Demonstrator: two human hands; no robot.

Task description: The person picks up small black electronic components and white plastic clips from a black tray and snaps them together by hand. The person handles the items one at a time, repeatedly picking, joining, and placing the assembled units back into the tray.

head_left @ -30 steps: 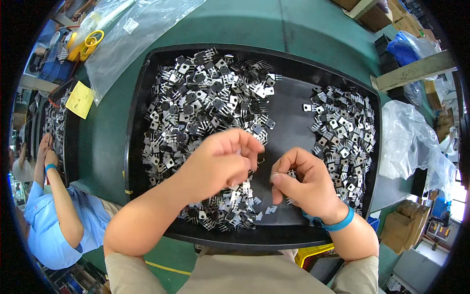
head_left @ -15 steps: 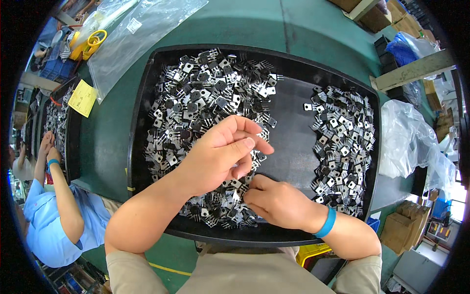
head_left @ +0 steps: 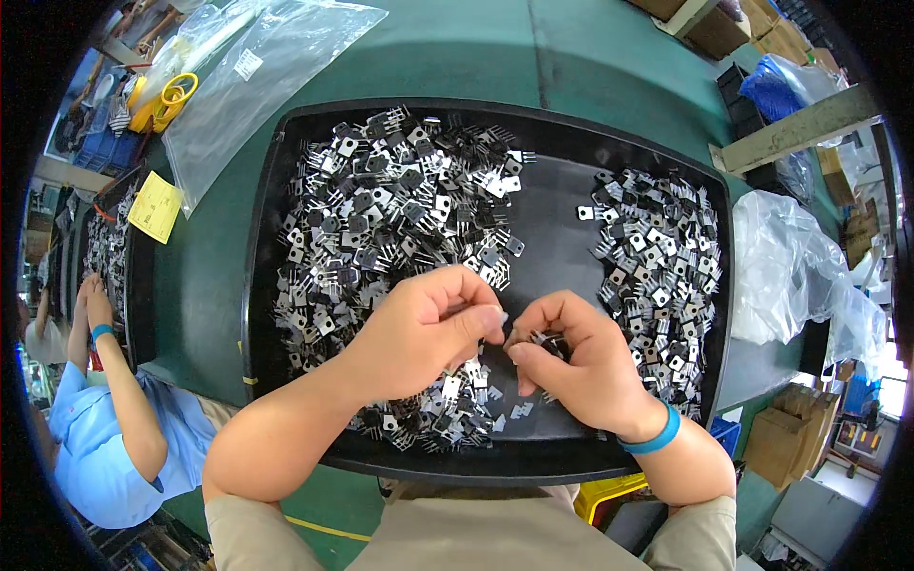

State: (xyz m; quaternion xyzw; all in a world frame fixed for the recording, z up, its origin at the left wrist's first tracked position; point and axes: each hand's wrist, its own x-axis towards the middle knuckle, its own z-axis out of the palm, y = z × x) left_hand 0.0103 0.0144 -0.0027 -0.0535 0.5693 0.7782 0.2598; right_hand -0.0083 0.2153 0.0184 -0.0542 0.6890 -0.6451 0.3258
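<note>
Right hand (head_left: 571, 366) back beside left hand (head_left: 428, 333)

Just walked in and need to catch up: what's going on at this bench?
A person is working with both hands over a black tray on a green table. The right hand holds a small bunch of little black components with metal tabs and legs; the left hand pinches at them beside it. A big heap of the same parts fills the tray's left, a smaller pile its right. A co-worker in a blue shirt works at the far left.
</note>
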